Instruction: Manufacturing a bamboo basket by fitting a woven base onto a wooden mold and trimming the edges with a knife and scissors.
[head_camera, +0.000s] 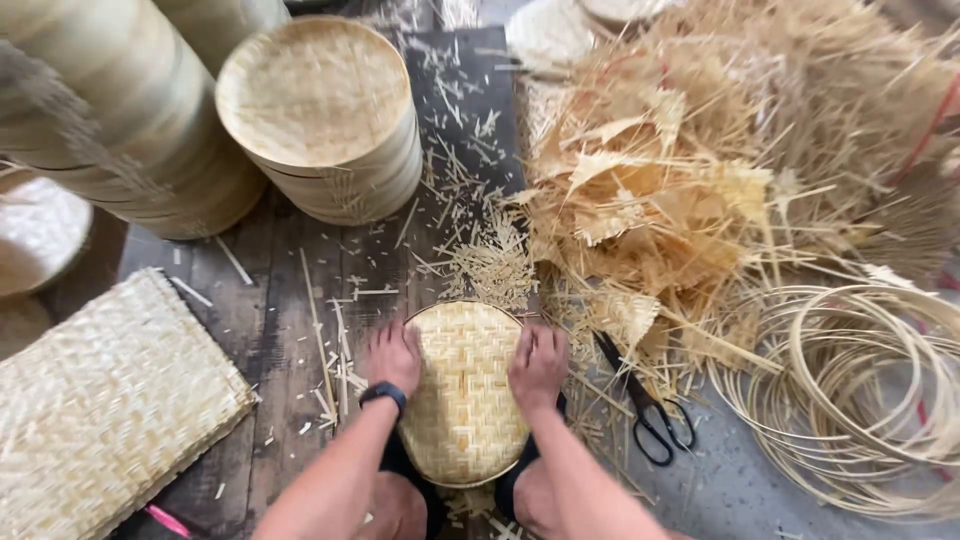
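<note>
Both hands, left hand and right hand, grip the woven tray, fingertips hidden under its rim.

The woven mat and bamboo hoops run past the frame edges.

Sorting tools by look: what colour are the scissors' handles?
Black, on the scissors right of the right hand; head view.
</note>
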